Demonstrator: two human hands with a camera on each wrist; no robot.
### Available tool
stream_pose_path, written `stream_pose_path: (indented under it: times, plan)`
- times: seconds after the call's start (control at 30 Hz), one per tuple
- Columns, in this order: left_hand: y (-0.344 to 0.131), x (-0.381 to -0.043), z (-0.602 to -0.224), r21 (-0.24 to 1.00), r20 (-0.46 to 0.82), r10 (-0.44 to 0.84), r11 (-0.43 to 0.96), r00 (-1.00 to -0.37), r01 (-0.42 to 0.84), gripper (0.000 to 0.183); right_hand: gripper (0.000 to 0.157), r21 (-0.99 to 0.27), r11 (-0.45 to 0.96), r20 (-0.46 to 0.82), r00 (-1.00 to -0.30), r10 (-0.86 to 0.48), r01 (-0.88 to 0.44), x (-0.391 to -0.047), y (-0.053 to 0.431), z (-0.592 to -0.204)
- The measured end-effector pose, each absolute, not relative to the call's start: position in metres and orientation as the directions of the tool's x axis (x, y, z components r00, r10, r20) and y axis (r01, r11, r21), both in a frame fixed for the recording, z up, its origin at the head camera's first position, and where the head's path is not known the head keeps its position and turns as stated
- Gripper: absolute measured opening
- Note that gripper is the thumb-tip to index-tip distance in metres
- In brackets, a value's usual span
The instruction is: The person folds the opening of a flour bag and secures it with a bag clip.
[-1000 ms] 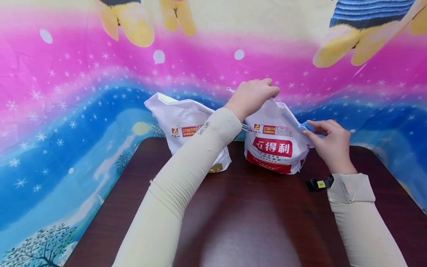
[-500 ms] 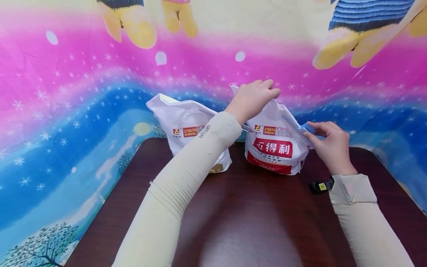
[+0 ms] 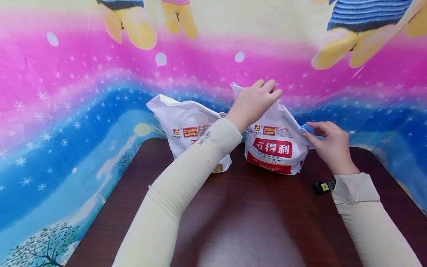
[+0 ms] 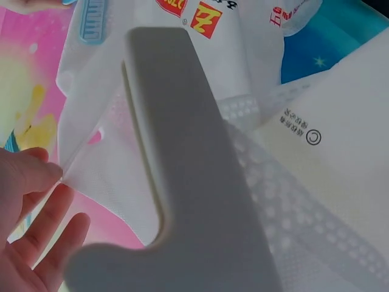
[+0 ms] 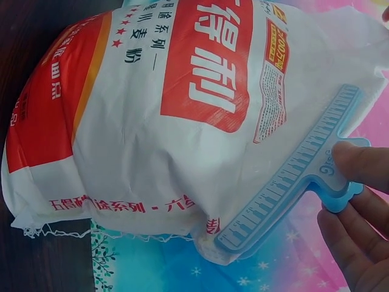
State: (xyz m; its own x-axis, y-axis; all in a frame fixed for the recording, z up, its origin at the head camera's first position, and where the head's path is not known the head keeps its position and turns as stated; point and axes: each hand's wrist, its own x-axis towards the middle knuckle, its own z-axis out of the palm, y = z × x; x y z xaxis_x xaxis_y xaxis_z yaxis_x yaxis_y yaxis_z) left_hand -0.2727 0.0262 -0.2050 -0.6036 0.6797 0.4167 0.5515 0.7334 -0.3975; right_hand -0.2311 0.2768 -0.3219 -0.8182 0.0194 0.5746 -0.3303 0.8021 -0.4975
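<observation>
A white woven flour bag (image 3: 275,142) with red Chinese print stands on the table. My left hand (image 3: 257,104) is at its raised top; in the left wrist view thumb and fingers pinch the thin edge of white bag material. At the bag's right side my right hand (image 3: 333,144) pinches the handle of a light-blue bag clip (image 5: 289,176) between thumb and fingers. The clip's long ribbed bar lies across the bag's side near the top, as the right wrist view shows. A second white flour bag (image 3: 183,126) stands to the left, partly hidden behind my left sleeve.
A large grey angled piece (image 4: 176,152) fills the middle of the left wrist view; its kind is unclear. Both bags stand toward the back of the dark wooden table (image 3: 240,222). A colourful printed cloth (image 3: 200,66) hangs right behind.
My left hand has shifted slightly right along the bag's top, and a white corner shows more behind it. The right hand still pinches the clip in nearly the same place.
</observation>
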Motion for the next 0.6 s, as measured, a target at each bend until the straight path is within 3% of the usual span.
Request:
stream_pose_path:
  times: [0.23,0.47,0.6]
  plan:
    - [0.02,-0.261,-0.21,-0.392,0.498,0.682,0.728,-0.536,0.563,0.035,0.044,-0.496,0.802,0.568,-0.823,0.009,-0.334,-0.23,0.277,-0.319]
    - [0.009,-0.247,-0.216,-0.343,0.531,0.662,0.739,-0.529,0.58,0.037,0.043,-0.491,0.803,0.567,-0.824,0.0,-0.338,-0.231,0.278,-0.321]
    - [-0.001,-0.241,-0.224,-0.318,0.601,0.638,0.744,-0.482,0.588,0.033,0.044,-0.487,0.806,0.562,-0.827,-0.006,-0.336,-0.231,0.279,-0.322]
